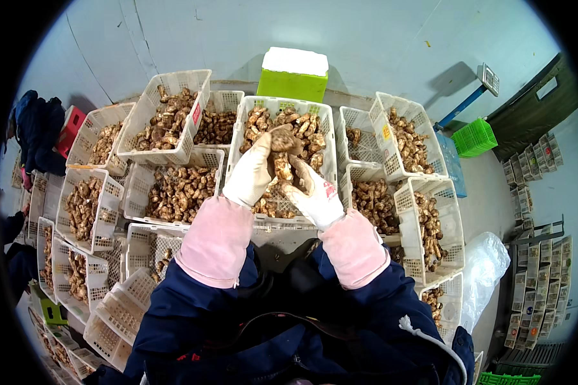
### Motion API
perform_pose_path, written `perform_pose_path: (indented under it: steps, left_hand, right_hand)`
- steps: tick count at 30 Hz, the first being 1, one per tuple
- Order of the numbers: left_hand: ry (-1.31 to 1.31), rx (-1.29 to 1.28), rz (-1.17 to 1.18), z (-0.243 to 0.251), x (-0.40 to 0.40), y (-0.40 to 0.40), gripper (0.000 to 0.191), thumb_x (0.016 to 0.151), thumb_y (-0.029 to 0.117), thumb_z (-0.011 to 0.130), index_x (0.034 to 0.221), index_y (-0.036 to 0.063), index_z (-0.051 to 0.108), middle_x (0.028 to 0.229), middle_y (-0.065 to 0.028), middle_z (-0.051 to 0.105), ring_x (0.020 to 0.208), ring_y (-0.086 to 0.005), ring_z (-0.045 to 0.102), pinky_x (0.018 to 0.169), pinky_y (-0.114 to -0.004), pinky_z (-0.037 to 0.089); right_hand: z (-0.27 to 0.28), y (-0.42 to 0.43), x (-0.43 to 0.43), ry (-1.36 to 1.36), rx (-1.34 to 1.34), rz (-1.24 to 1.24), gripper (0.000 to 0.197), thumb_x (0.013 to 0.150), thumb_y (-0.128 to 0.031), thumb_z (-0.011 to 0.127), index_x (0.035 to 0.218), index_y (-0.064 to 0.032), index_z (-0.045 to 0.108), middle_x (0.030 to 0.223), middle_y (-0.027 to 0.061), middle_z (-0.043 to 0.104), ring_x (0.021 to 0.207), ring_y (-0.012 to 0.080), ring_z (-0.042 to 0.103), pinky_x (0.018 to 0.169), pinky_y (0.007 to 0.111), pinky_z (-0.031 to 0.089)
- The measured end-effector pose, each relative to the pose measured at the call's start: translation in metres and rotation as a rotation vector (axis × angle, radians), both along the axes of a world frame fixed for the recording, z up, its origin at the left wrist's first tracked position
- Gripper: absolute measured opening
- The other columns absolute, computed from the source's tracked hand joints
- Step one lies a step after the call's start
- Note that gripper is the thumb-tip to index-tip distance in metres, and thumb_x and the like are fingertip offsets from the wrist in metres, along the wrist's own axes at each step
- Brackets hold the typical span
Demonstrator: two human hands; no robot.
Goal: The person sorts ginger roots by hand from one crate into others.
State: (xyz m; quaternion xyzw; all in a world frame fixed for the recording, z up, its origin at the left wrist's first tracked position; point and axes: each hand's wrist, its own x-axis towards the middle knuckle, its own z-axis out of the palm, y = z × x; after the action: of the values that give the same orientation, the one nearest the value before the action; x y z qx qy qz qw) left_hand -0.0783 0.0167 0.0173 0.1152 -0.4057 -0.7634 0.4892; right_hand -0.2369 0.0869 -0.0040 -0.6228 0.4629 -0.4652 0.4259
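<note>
Both my hands wear whitish work gloves and meet above a white plastic crate (334, 159) of mushrooms. My left hand (250, 173) grips a large brown mushroom (282, 166), its cap turned away from me and its pale, scaly stem towards me. From the other side, my right hand (315, 195) has its thumb and fingers around the lower stem. Whether a second mushroom lies behind this cap I cannot tell. Below the hands, more matsutake-like mushrooms (308, 126) fill the far part of the crate; fewer lie at its near end, where the mesh bottom shows.
More mushroom crates (173, 190) stand stacked on my left and right (431, 226). A green box with a white top (293, 79) stands by the wall. On the right are a platform scale (462, 108), green baskets (475, 138) and a plastic bag (484, 274). Another person (38, 130) bends at far left.
</note>
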Motion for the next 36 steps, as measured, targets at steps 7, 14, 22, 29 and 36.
perform_pose_path:
  steps: [7,14,22,29,36]
  left_hand:
    - [-0.375,-0.058,0.139,0.007,-0.013,0.019,0.042,0.100,0.020,0.060,0.137,0.0011,0.053,0.134,-0.0054,0.058,0.123,-0.0118,0.050,0.108,-0.027,0.036]
    - [-0.435,-0.148,0.299,0.004,-0.029,0.030,0.041,0.100,0.023,0.061,0.135,0.0023,0.055,0.132,-0.0051,0.059,0.118,-0.0112,0.052,0.105,-0.027,0.040]
    - [0.292,0.261,0.044,-0.009,0.000,-0.001,0.048,0.106,0.039,0.041,0.137,0.0030,0.047,0.125,-0.0140,0.061,0.111,-0.0287,0.062,0.105,-0.045,0.048]
    - [0.328,0.306,0.098,-0.007,-0.001,-0.001,0.048,0.105,0.040,0.043,0.139,0.0062,0.046,0.130,-0.0150,0.059,0.116,-0.0303,0.059,0.109,-0.052,0.045]
    - [-0.186,-0.004,0.223,0.008,-0.020,0.023,0.043,0.101,0.032,0.059,0.132,0.0023,0.056,0.118,-0.0041,0.064,0.108,-0.0115,0.058,0.099,-0.027,0.045]
  right_hand:
    - [-0.008,-0.001,0.004,0.551,0.169,-0.245,0.066,0.086,-0.042,0.069,0.131,0.0035,0.054,0.121,0.0274,0.064,0.113,0.0367,0.063,0.094,0.040,0.051]
    - [0.014,-0.002,0.009,0.780,0.183,-0.342,0.033,0.085,-0.027,0.066,0.107,-0.0019,0.066,0.092,0.0194,0.071,0.087,0.0353,0.069,0.076,0.042,0.055]
    - [0.027,0.009,0.004,-0.319,0.347,-0.093,0.038,0.099,-0.009,0.050,0.135,0.0033,0.050,0.119,0.0111,0.066,0.104,0.0164,0.066,0.080,0.028,0.054]
    - [0.024,0.010,-0.014,0.110,0.491,0.174,0.033,0.097,-0.021,0.062,0.124,-0.0015,0.061,0.109,0.0090,0.070,0.099,0.0137,0.067,0.080,0.028,0.052]
    - [0.009,0.007,0.003,0.581,0.096,-0.263,0.056,0.089,-0.040,0.068,0.126,0.0010,0.059,0.112,0.0234,0.067,0.105,0.0343,0.066,0.088,0.040,0.051]
